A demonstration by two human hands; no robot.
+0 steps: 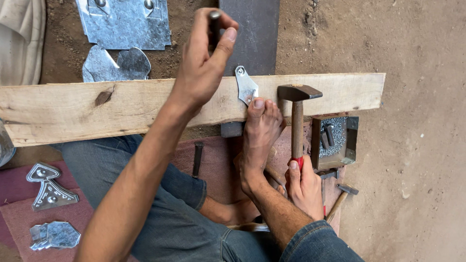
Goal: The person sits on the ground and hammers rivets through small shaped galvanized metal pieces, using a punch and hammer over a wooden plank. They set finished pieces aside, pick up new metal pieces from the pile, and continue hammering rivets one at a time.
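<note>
The left hand (206,58), at about twelve o'clock, has its fingers pinched together around a short dark metal punch (214,22) held upright above the wooden plank (73,106), while the right hand (303,187) at five o'clock is clamped on the red-and-wood handle of a hammer (297,116) whose head rests on the plank's near edge. A small cut piece of sheet metal (245,85) lies on the plank between them, pinned by the toes of a bare foot (259,133). At three o'clock sits a small open metal box (335,140) of grey bits, and embossed metal shapes (48,189) lie at eight o'clock.
</note>
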